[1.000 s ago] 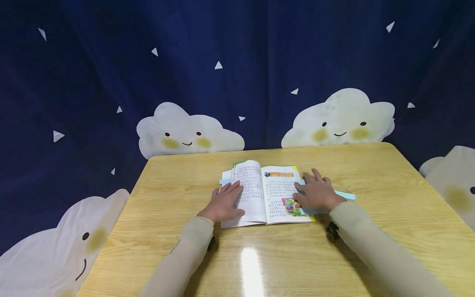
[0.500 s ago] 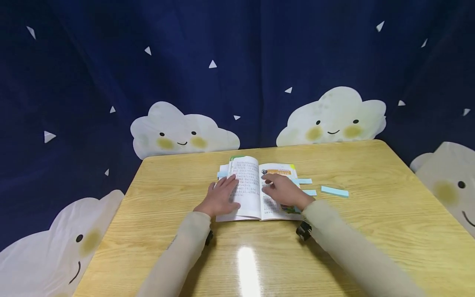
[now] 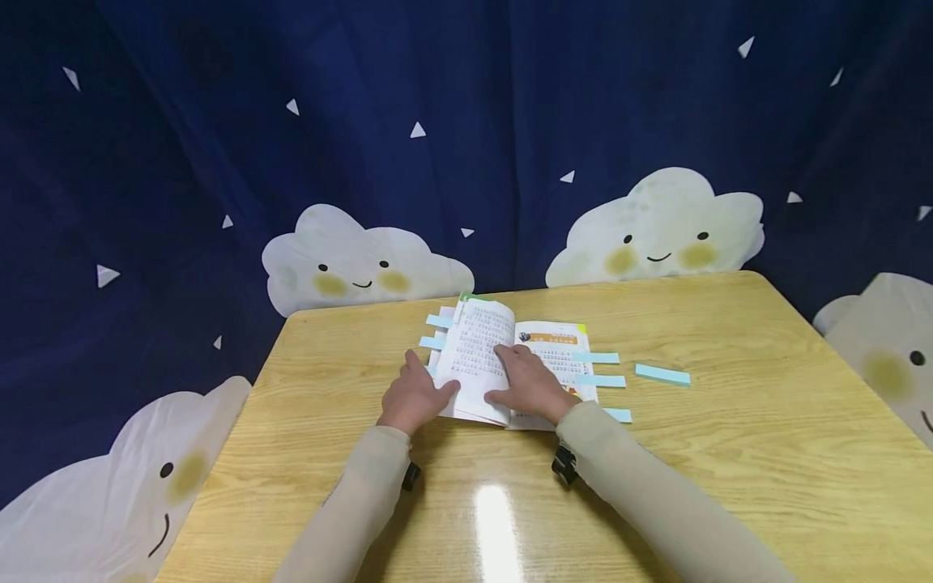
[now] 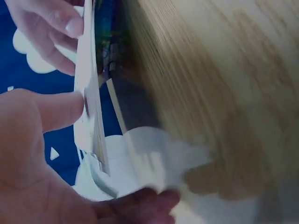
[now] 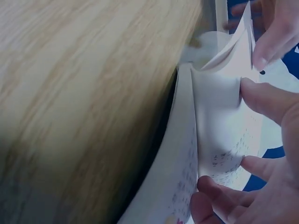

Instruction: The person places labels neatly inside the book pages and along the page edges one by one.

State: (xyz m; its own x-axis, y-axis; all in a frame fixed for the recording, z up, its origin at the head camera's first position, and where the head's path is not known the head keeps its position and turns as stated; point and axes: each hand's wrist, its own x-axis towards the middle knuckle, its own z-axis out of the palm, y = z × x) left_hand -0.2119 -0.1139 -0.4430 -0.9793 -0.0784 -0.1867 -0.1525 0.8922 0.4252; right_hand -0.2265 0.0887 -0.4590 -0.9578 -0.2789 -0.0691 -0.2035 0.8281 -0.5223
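Note:
An open book (image 3: 481,332) lies on the table, its left pages bowed up and tilted. My left hand (image 3: 411,397) grips the book's left side, thumb (image 4: 63,112) on the page and fingers (image 4: 145,205) below the edge. With spread fingers, my right hand (image 3: 534,385) presses the left page close to the spine; the right wrist view shows its thumb (image 5: 266,95) and fingertips on that page. Pale blue tabs (image 3: 601,381) stick out from the right page edge, and more blue tabs (image 3: 433,342) show along the left edge.
A loose pale blue strip (image 3: 662,374) lies on the wooden table (image 3: 729,421) right of the book. Behind the table hangs a dark blue curtain (image 3: 496,97) with white clouds. A light reflection marks the tabletop in front.
My right hand has moved left from the right page onto the left page. My left hand has slid down to the book's left edge, and the left pages have shifted, showing more tabs.

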